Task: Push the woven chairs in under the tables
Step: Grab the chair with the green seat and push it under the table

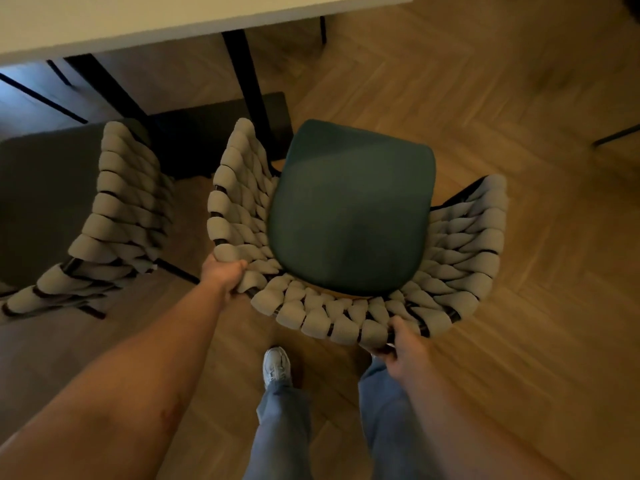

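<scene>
Black table leg stands just beyond the left arm of the green-cushioned woven chair, in line with it under the worktop. Second woven chair just beside on the left, narrow gap between. Open floor right of the leg.

Both bare forearms reach forward and down, the left hand and right hand each curled (fingers partly hidden) round the back rim of the woven chair.
</scene>
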Available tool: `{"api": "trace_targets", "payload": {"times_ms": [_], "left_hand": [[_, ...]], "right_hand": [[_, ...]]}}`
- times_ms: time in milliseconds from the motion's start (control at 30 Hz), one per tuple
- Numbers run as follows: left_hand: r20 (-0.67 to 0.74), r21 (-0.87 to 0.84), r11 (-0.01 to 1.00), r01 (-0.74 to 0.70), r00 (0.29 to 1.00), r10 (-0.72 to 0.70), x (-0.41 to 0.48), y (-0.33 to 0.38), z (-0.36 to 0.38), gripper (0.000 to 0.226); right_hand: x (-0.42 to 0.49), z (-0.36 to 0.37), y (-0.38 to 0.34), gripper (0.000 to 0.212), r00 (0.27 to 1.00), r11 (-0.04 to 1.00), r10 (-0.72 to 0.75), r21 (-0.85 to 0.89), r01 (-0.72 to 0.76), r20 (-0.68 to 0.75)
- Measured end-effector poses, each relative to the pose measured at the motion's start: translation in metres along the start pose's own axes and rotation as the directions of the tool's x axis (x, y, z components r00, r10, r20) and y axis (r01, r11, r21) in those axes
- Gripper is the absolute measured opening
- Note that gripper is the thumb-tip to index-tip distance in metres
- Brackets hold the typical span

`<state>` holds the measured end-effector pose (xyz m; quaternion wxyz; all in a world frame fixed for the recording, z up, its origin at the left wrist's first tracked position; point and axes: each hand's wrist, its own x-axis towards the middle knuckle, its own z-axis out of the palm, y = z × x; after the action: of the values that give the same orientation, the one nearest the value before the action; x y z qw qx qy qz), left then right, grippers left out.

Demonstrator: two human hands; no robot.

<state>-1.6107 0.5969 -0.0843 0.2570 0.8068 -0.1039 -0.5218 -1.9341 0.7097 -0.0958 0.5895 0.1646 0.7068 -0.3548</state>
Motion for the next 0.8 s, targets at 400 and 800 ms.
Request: {"api": "trace_targets", "payload": {"times_ms": [400,800], "left_hand": [[-0.158,-0.18,0.983,0.03,0.986,-0.058,-0.053,-0.048,0.026,0.054],[-0.196,-0.389,0.921,0.021,0.975,-0.105,-0.059,-0.059,0.029,0.055]], "right_hand": [[0.025,-0.023,-0.063,0.037,0.995,0.965,0.026,-0.264,0.0,0.094],[0.035,0.023,-0.108,0.019,0.986,0.904,-0.056,-0.41,0.117,0.158]]}}
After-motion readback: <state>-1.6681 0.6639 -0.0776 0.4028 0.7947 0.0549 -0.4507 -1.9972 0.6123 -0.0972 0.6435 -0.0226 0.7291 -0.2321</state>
